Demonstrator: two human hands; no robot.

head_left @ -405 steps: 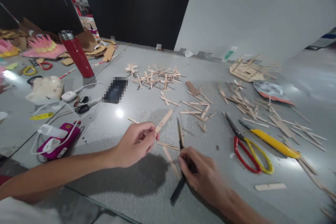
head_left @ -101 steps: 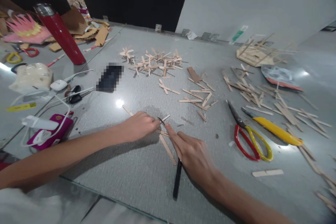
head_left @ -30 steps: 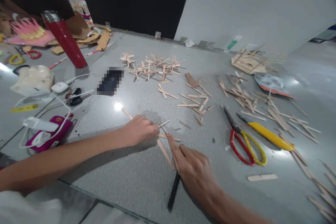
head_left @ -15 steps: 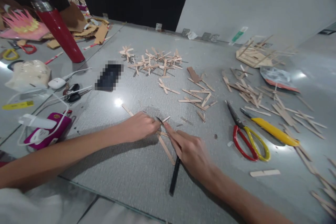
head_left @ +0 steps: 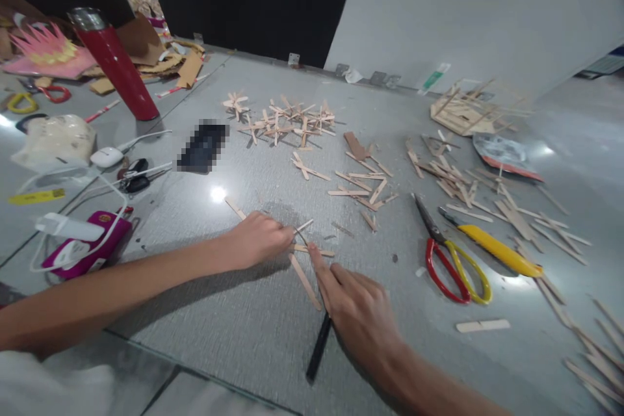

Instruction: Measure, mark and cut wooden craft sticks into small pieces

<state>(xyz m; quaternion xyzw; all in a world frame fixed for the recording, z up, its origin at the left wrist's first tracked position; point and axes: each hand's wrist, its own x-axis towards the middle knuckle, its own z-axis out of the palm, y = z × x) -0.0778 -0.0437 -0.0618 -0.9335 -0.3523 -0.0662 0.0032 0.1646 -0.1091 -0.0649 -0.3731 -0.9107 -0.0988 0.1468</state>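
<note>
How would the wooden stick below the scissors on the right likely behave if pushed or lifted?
Thin and straight, the wooden stick looks light and probably fairly stiff. Lying flat, it would likely slide rather than roll. The small nick in its edge might make it apt to snap there.

2 hands, 1 blk knife, 2 prs scissors, 1 yel. cutter, 1 btl.

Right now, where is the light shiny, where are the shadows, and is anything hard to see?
Head view: a bright glare spot on the gray table, another beside the yellow cutter; same view, a shadow beneath the left forearm; same view, a dark flat thing hidden by big squares; same view, the tip of the knife, hard to make out by the left hand.
</note>
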